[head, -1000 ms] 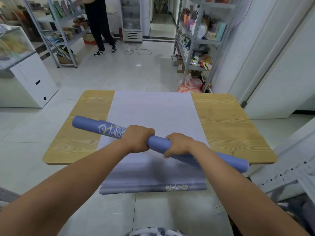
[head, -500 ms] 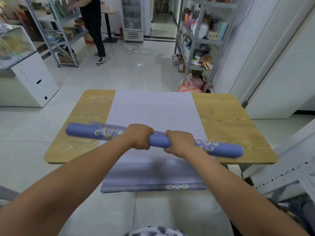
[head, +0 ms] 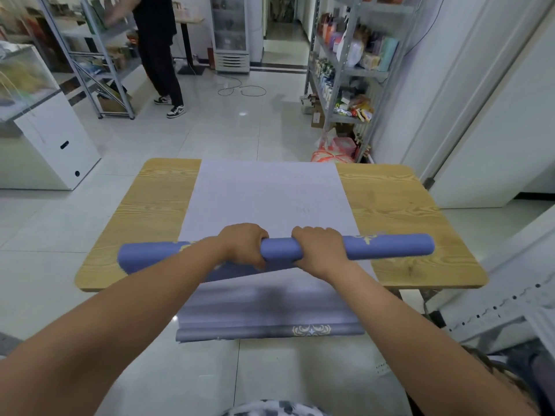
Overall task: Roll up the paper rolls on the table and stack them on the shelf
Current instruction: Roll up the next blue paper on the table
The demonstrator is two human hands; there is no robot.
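Blue-violet paper roll (head: 277,250), a smooth matte tube, lay across the wood-grain table (head: 402,211). The left hand (head: 244,246) clenched round it, the right hand (head: 319,250) likewise beside it. Beyond the fingers stretched a flat, pale paper sheet (head: 267,193).

A person (head: 157,49) in black clothes stood at the far end of the pale tiled floor (head: 225,136), wearing black and white shoes (head: 175,111). A thin wire (head: 241,91) lay in loops on the floor near them. Behind it stood a tall fridge (head: 229,31) with a glass door. By the floor's left edge was a white cabinet (head: 57,145) with a glass box (head: 24,76) on top. A pink and orange bag (head: 333,151) sat on the floor further right.
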